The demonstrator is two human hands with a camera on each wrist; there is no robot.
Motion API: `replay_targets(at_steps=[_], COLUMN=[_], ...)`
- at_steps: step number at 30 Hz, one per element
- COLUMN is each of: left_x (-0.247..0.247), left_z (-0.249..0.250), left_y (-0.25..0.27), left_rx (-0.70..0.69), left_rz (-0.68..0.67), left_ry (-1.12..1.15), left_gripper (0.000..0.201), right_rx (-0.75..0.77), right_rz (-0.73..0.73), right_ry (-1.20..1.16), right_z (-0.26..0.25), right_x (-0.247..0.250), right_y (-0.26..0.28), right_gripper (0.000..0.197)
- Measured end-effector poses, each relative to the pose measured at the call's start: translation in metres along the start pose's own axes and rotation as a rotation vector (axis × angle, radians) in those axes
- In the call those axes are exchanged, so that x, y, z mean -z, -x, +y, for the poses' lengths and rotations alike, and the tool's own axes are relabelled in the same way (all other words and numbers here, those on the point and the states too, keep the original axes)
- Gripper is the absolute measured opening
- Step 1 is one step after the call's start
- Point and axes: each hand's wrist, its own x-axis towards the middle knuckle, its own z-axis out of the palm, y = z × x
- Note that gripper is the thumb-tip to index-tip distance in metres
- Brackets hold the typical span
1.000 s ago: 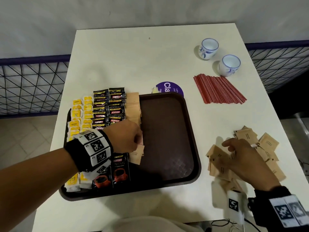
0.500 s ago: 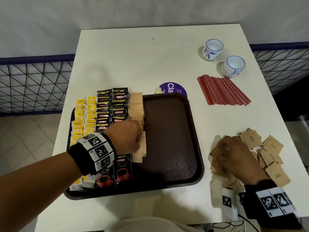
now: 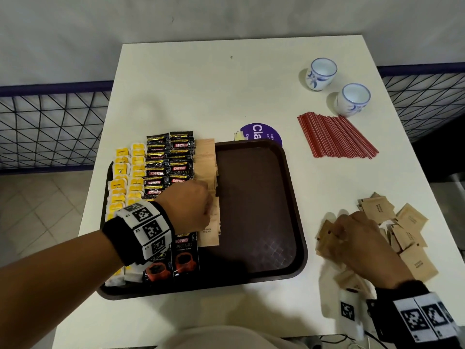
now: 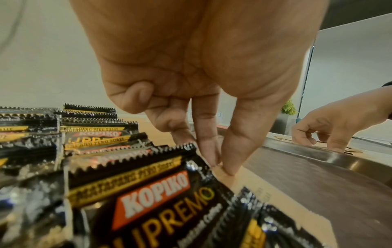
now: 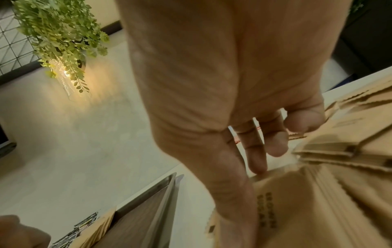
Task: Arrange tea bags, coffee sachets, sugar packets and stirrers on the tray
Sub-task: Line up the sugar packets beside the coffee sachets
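A brown tray (image 3: pixel 251 197) holds columns of yellow tea bags (image 3: pixel 125 177), black coffee sachets (image 3: pixel 171 162) and a row of brown sugar packets (image 3: pixel 207 167). My left hand (image 3: pixel 210 210) hovers over the near end of that row. In the left wrist view its thumb and a finger (image 4: pixel 220 167) pinch the edge of a sugar packet (image 4: pixel 250 184) beside a coffee sachet (image 4: pixel 159 193). On the table to the right, my right hand (image 3: pixel 337 233) grips several loose sugar packets (image 3: pixel 327 240) from a scattered pile (image 3: pixel 412 222). Red stirrers (image 3: pixel 334 137) lie further back.
Two white and blue cups (image 3: pixel 320 73) (image 3: pixel 352 99) stand at the table's far right, behind the stirrers. A purple round sticker (image 3: pixel 261 133) peeks out behind the tray. The tray's right half (image 3: pixel 259 235) is bare. A wire railing (image 3: pixel 50 132) runs left of the table.
My right hand has slid left across the pile and closed on several packets. My left hand has stayed at the near end of the sugar row, shifting only slightly.
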Motion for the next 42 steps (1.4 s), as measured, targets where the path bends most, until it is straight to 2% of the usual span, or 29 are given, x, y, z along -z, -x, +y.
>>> replay_targets(at_steps=[3,6,9,14,17,23,27,32,35,38,42], left_x=[0.0,0.0,0.001,0.014,0.02,0.018,0.013,0.015,0.012,0.012,0.018], left_z=[-0.001,-0.001,-0.002,0.011,0.034,0.071,0.07,0.055,0.05,0.049,0.053], left_y=[0.0,0.001,0.001,-0.002,-0.007,-0.016,-0.02,-0.014,-0.01,-0.004,0.002], left_rx=[0.004,-0.001,-0.022,-0.136,-0.2,-0.299,-0.238,-0.125,-0.135,-0.179,-0.215], left_rz=[-0.003,0.003,0.038,0.156,0.173,0.077,0.088,0.0,-0.021,0.078,0.15], left_ry=[0.02,0.047,0.101,0.344,0.478,0.842,0.939,1.161,1.095,0.965,0.902], left_gripper=[0.015,0.016,0.017,0.01,0.008,0.045,0.016,0.012,0.016,0.021,0.011], right_rx=[-0.01,0.043,0.001,0.005,0.062,0.206,0.242,0.168,0.206,0.297,0.309], right_rz=[0.006,0.045,0.021,0.08,0.066,-0.049,-0.067,-0.146,-0.15,-0.19,-0.218], right_ry=[-0.074,-0.136,-0.282,-0.512,-0.63,-0.698,-0.756,-0.907,-0.916,-0.816,-0.706], right_z=[-0.001,0.002,0.004,-0.008,-0.03,-0.074,-0.083,-0.083,-0.091,-0.097,-0.103], right_x=[0.0,0.0,0.007,0.03,0.036,0.025,0.015,0.007,0.002,0.001,-0.003], right_y=[0.002,0.001,0.0,0.001,-0.002,-0.011,-0.016,-0.014,-0.014,-0.017,-0.016], right_gripper=[0.017,0.019,0.021,0.017,0.015,0.016,0.016,0.017,0.013,0.014,0.013])
